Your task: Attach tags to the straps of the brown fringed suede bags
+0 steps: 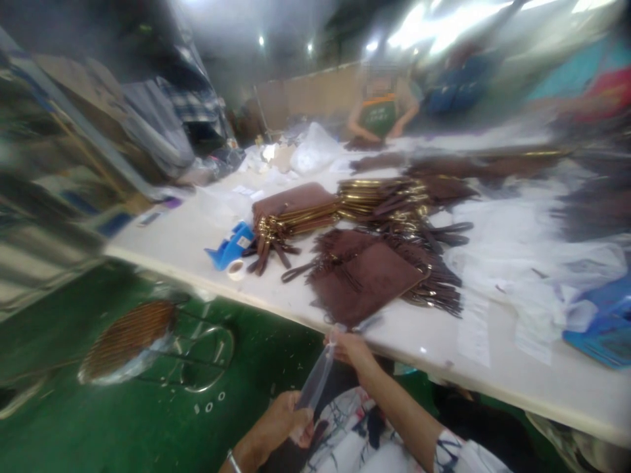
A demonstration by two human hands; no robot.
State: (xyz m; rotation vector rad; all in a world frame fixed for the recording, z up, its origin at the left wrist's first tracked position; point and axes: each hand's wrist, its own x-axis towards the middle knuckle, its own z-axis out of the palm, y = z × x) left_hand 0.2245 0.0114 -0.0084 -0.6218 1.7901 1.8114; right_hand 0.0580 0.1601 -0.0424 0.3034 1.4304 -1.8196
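Between my two hands a narrow piece of clear plastic [317,382], perhaps a bag or a strip, is stretched at a slant in front of my lap. My left hand [283,417] is closed on its lower end, the thumb lying along it. The upper end is pinched by my right hand [348,348], close to the table's front edge. Just beyond that hand lies a brown fringed pouch [369,279] on top of other fringed brown pieces. Behind it are stacked brown pouches [296,200] with gold zips and wrist straps.
A blue tape dispenser [231,246] and a tape roll [236,269] stand on the white table [172,240]. White sheets [513,263] and a blue item [604,328] lie right. A stool [131,338] stands on the green floor. Across the table works a person [379,115].
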